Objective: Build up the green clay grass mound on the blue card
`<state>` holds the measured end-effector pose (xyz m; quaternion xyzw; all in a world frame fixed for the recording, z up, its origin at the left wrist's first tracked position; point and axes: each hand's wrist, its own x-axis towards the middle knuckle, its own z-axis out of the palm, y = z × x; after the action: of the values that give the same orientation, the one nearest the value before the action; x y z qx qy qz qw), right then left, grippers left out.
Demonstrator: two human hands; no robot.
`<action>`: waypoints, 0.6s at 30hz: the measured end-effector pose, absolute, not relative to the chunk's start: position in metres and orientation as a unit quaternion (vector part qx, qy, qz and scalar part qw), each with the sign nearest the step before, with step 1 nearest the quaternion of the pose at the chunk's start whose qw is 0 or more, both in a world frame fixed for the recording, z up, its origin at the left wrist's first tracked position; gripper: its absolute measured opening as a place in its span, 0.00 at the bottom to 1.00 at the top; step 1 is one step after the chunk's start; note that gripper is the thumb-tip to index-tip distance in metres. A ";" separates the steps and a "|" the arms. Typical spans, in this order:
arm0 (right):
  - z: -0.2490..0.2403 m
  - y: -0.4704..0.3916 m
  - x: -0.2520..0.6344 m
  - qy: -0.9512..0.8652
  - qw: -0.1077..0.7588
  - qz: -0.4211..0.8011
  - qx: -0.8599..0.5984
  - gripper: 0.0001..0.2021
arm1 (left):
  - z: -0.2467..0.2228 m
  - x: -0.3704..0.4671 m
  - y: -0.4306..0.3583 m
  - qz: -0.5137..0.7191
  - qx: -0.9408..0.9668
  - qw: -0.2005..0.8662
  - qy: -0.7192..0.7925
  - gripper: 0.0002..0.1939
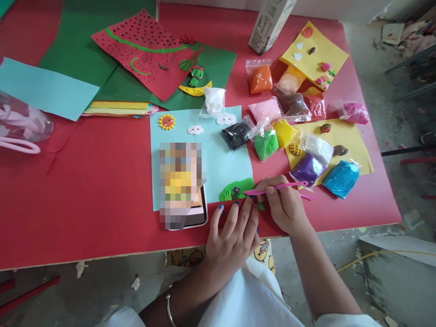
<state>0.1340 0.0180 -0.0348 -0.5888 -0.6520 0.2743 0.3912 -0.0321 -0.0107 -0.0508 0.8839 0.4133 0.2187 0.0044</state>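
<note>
My right hand (284,204) pinches a pink plastic clay knife (289,185), its blade lying over the right end of a green clay patch (231,188). That patch, with a small purple flower, sits at the lower right corner of a light blue sheet (211,159). Just below the sheet's edge my left hand (235,231) rests with fingers spread, blue nails toward the patch. A small green clay leaf (260,206) lies between the hands. The sheet also bears a clay sun (166,121) and two white clouds (226,119).
A phone (200,213), partly blurred out, overlaps the sheet's lower left. Clay bags, including black (236,135), green (266,144) and blue (341,178), lie to the right. A carton (270,25) stands behind; a jar (25,118) is far left.
</note>
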 end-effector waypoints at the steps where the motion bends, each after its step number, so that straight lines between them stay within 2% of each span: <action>1: -0.034 0.018 0.134 -0.652 0.392 0.274 -0.588 0.08 | -0.051 -0.032 -0.011 0.219 0.884 0.005 0.413 0.18; 18: -0.035 0.018 0.135 -0.674 0.365 0.253 -0.591 0.11 | -0.049 -0.031 -0.010 0.223 0.880 0.008 0.419 0.17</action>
<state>0.1352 0.0182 -0.0346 -0.5905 -0.6738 0.2535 0.3647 -0.0306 -0.0098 -0.0489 0.8802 0.4188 0.2232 0.0075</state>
